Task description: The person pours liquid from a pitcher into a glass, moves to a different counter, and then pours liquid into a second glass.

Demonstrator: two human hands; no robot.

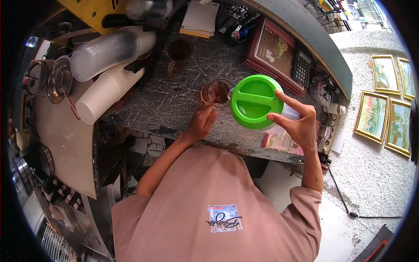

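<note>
My right hand (297, 122) grips a clear pitcher with a round green lid (257, 100), thumb and finger at the lid's edge. The pitcher is tilted, its spout side at the rim of a glass mug (217, 92). Reddish-brown contents show inside the mug, which stands on the dark counter. At the mug's near side, my left hand (202, 123) is closed around what looks like its handle; the fingers cover most of that part. Much of the pitcher's body is hidden under the lid and my right hand.
Stacked paper cups (102, 96) and clear plastic cups (104, 54) lie on the left. Behind the mug stands a dark-filled glass mug (179, 49). Maroon menu books (275, 52) and a calculator (302, 67) line the raised back edge. A pink patterned paper (283, 143) lies right.
</note>
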